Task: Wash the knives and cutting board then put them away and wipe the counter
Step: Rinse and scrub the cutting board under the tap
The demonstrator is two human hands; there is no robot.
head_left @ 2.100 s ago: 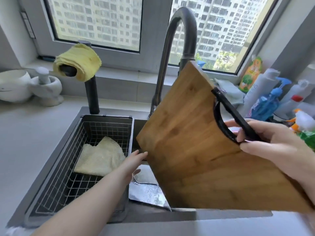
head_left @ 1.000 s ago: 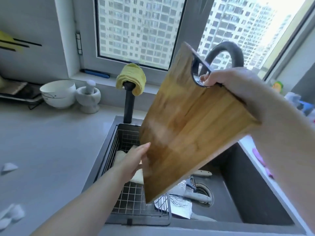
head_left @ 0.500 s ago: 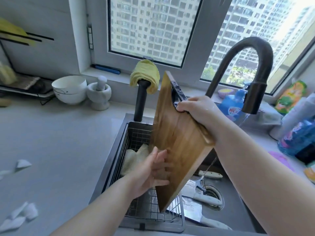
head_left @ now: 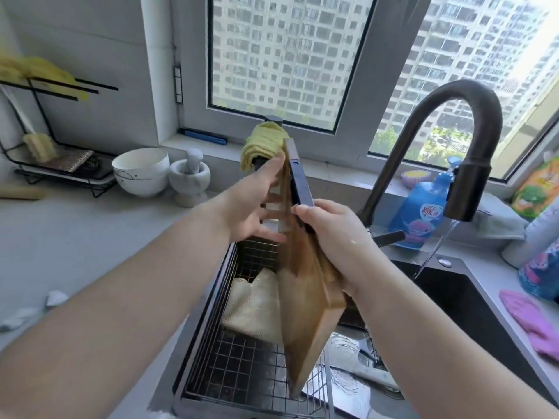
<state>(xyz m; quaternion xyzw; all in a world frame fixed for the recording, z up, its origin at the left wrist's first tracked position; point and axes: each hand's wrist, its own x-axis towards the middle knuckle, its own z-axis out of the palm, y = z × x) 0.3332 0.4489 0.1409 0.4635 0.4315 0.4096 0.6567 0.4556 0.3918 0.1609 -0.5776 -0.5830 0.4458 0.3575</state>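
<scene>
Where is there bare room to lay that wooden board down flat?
The cutting board would probably fit on the grey counter left of the sink, between the white bowl, the mortar and the white scraps. The right side is crowded: blue bottle, pink glove. The wire basket holds a cloth; knives lie beside it.

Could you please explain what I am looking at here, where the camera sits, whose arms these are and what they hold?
There is no machine: a person wears a wide-angle camera on the head, looking down at their bare hands. The right hand grips the dark handle of a wooden cutting board, held nearly edge-on above the sink; the left hand rests flat against its face. In the sink sit a knife and a wire basket holding a pale cloth. A white bowl and a mortar stand on the counter.
</scene>
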